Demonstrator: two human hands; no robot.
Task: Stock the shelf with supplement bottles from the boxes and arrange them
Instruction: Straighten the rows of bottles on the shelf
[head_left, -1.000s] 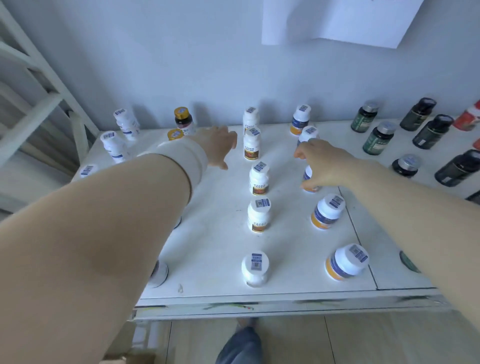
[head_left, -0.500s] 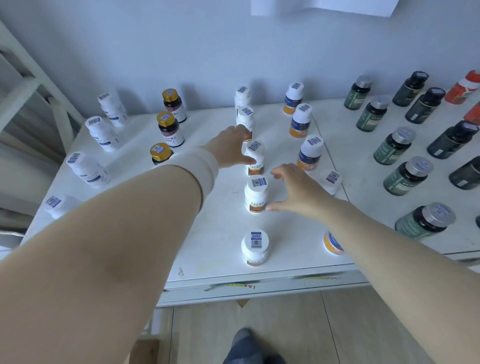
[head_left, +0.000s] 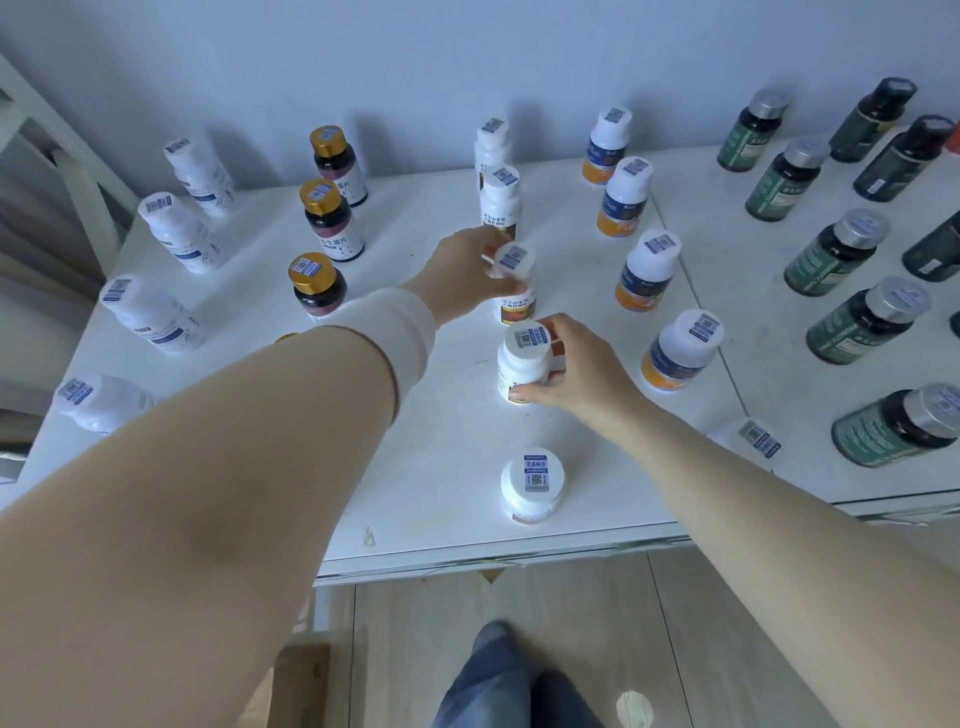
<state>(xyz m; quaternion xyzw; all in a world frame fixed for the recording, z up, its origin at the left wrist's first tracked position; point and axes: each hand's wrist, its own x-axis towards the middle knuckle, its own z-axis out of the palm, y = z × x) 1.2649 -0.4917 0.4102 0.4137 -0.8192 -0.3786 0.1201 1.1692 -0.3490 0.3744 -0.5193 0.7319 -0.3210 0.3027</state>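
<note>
We work a column of white bottles down the middle of the white shelf (head_left: 447, 452). Our left hand (head_left: 464, 277) grips the third bottle (head_left: 514, 283) from the wall; our right hand (head_left: 576, 370) clasps the fourth bottle (head_left: 523, 364) just in front of it. A fifth bottle (head_left: 532, 486) stands free near the front edge. Gold-capped bottles (head_left: 332, 221) line up to the left, orange-banded ones (head_left: 647, 270) to the right, dark green ones (head_left: 831, 252) beyond.
</note>
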